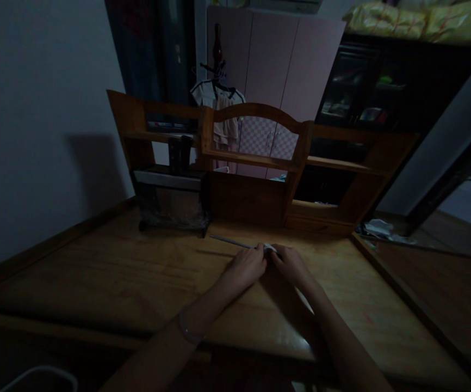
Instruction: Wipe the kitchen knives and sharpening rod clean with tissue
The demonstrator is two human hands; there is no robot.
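Over the middle of the wooden desk, my left hand [249,265] and my right hand [292,264] are close together, fingers closed. A thin grey rod [231,241] runs out to the left from my left hand, just above the desktop; its exact kind is too dark to tell. Between the two hands shows a small piece of white material [268,248], perhaps tissue or cloth, pinched by my right hand around the rod's end. The fingers hide the rest of the rod. A bracelet [185,325] circles my left wrist.
The wooden desktop [137,272] meets a shelf unit [255,158] at its back. A dark box [172,201] with a clear front stands at the back left, with black objects [179,152] on top. A raised edge [398,288] bounds the right side. A white wall [43,109] rises at left.
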